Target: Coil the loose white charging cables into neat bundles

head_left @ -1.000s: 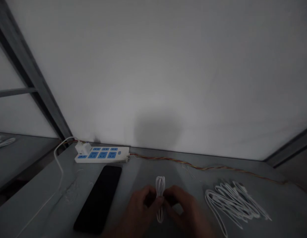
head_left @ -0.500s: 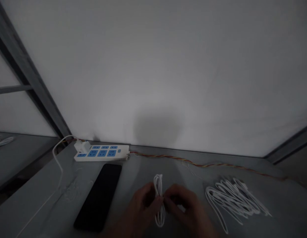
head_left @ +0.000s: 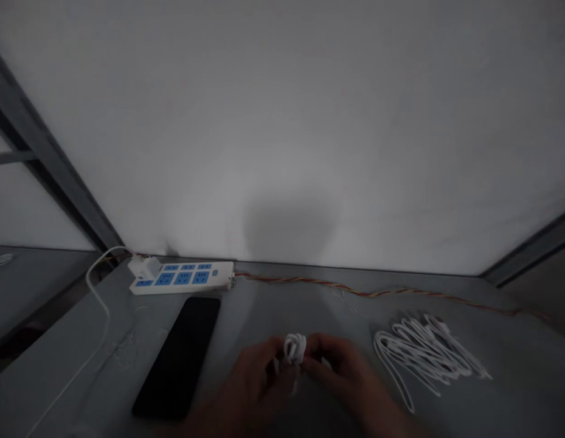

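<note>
A coiled white cable [head_left: 295, 348] is held between both hands above the near middle of the table, one looped end facing up and away from me. My left hand [head_left: 264, 374] is closed on the bundle from the left, thumb across its near side. From the right, my right hand [head_left: 332, 365] pinches at the bundle's middle with thumb and forefinger. Whatever tie may lie under those fingertips is too small and dark to make out. To the right of my right hand lies a pile of white cables [head_left: 428, 353] in folded loops.
A black phone [head_left: 177, 359] lies left of my hands. Behind it is a white power strip [head_left: 222, 277] with blue sockets and a white charger [head_left: 145, 267] plugged in, its cable [head_left: 100, 298] trailing left. A twisted red-yellow wire [head_left: 355, 292] runs along the wall.
The bundle has tilted, so its loop end now faces me more and its lower loop is mostly hidden. Both hands remain on it. The view has shifted slightly.
</note>
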`<state>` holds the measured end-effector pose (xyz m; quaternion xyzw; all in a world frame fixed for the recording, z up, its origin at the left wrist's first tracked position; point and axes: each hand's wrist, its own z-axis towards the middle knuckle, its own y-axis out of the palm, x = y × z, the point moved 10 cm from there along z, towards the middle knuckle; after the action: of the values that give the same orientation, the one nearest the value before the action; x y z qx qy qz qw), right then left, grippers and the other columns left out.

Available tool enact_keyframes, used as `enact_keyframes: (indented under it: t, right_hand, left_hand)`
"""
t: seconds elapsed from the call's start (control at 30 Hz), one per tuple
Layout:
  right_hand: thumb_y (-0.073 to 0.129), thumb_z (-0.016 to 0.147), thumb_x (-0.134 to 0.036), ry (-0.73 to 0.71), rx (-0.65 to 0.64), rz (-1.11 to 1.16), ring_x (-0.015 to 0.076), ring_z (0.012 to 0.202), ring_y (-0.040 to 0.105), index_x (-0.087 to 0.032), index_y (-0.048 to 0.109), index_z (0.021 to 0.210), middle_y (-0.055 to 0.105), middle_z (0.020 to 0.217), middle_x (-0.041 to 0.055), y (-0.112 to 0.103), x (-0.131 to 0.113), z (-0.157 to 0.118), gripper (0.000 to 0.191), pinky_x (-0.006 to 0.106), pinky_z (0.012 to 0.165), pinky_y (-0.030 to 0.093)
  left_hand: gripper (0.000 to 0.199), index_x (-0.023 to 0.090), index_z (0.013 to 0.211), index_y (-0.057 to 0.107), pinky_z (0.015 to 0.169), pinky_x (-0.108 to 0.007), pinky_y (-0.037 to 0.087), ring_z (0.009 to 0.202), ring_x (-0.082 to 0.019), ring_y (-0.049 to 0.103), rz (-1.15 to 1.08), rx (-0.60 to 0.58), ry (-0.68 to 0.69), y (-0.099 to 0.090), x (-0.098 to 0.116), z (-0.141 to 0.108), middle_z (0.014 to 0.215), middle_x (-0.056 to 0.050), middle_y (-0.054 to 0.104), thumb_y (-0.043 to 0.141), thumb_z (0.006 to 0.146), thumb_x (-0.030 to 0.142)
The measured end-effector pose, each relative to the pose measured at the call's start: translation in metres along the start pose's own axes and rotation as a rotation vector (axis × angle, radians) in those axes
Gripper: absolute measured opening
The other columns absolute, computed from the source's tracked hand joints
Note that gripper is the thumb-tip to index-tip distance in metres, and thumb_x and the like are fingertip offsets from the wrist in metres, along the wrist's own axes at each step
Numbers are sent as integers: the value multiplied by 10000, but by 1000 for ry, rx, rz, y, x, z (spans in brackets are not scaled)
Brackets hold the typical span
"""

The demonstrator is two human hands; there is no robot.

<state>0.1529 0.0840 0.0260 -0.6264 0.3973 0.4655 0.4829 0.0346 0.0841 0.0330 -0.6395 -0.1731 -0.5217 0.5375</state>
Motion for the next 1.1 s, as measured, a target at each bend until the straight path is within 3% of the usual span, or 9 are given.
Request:
enact_keyframes:
  t: [0.17, 0.3, 0.43, 0.7, 0.93, 1.1]
  right_hand:
    - [643, 803, -477, 90, -19, 84, 181, 753, 583, -198, 679, 798, 640, 749, -5, -5, 4, 1, 281, 269, 684, 441]
    - [624, 823, -454, 36, 33, 83, 163, 690, 584, -191, 667, 768, 630, 680, -9, -12, 0, 6, 272, 260, 662, 443]
    - [615, 839, -456, 54, -58, 111, 149, 652, 580, -186, 702, 781, 638, 661, -5, 2, 2, 6, 289, 248, 622, 435]
    - [708, 744, -537, 92, -50, 163, 132, 591, 572, -189, 730, 737, 629, 600, -17, 4, 2, 4, 349, 234, 569, 419]
    - [755, 720, -455, 126, -33, 160, 127, 586, 601, -189, 735, 737, 664, 597, -19, 2, 12, 4, 268, 217, 560, 424]
    - [712, 746, -401, 97, 8, 52, 155, 635, 635, -187, 728, 730, 695, 630, -6, -1, 8, 4, 216, 238, 599, 458]
  left_hand:
    - [168, 203, 961, 649, 722, -257, 449, 765, -185, 641, 190, 26, 157, 1, 12, -1, 884, -45, 723, 492, 941, 257]
    - [188, 207, 892, 644, 614, -219, 439, 615, -145, 601, 176, 102, 141, -5, 10, 0, 736, -12, 690, 479, 956, 270]
    - [159, 213, 867, 645, 615, -227, 456, 618, -155, 618, 189, 177, 168, -13, 13, -2, 734, -16, 699, 510, 933, 265]
    - [191, 209, 899, 662, 732, -266, 512, 737, -186, 677, 195, 127, 228, -7, 16, -2, 823, -51, 737, 475, 935, 227]
    - [175, 207, 934, 658, 746, -259, 517, 813, -197, 707, 254, 131, 289, -5, 19, -3, 908, -66, 758, 483, 932, 210]
    - [181, 219, 966, 652, 742, -269, 492, 804, -198, 689, 265, 124, 216, -1, 11, -2, 908, -60, 744, 474, 950, 248]
